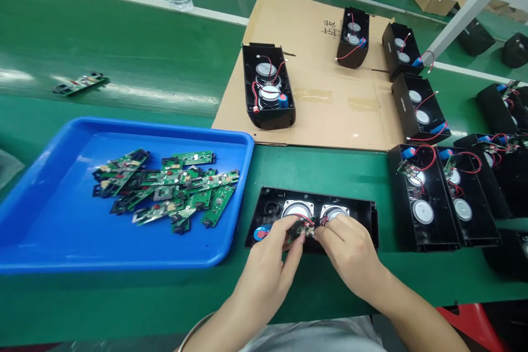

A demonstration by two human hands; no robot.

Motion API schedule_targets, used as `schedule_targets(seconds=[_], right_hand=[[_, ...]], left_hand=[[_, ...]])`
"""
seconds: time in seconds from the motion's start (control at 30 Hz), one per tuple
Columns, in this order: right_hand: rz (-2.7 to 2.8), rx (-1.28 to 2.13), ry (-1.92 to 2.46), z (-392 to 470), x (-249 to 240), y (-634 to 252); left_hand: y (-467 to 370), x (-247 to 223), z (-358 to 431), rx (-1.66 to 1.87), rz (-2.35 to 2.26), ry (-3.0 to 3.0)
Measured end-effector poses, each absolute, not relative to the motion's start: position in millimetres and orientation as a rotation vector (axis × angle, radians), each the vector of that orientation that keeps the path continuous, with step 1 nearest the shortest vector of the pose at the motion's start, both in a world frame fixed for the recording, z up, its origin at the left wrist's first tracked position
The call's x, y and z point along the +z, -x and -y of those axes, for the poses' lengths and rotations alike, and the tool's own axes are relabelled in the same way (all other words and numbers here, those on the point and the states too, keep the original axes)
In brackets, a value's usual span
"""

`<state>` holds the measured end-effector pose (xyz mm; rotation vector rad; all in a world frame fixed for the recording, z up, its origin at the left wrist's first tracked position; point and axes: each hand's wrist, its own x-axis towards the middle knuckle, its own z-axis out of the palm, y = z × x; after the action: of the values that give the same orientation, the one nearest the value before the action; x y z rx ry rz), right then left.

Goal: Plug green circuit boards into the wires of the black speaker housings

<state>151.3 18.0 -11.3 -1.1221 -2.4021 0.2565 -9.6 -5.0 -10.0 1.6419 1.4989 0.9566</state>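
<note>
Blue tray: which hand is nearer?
Left. The left hand is right of the blue tray, holding a small circuit board; the right hand is farther right, at the open black speaker housing.

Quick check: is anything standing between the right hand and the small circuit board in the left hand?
Nothing visible blocks it. The left hand holds the circuit board over the open speaker box; the right hand is close beside it. Thin red wires crowd the board, and I can't tell whether the right hand's fingers touch it.
</note>
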Motion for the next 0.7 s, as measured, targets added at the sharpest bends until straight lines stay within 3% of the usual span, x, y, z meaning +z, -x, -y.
schedule_targets(seconds=[0.37,0.7], right_hand=[[2.467,0.499,1.215,-31.7,-9.1,-152.6],[2.554,0.5,1.377,-34.4,-2.6,-148.4]], left_hand=[[16.5,-12.0,-0.2,0.898,-1.387,-1.605],[16.9,-12.6,1.7,0.923,-1.371,-1.374]])
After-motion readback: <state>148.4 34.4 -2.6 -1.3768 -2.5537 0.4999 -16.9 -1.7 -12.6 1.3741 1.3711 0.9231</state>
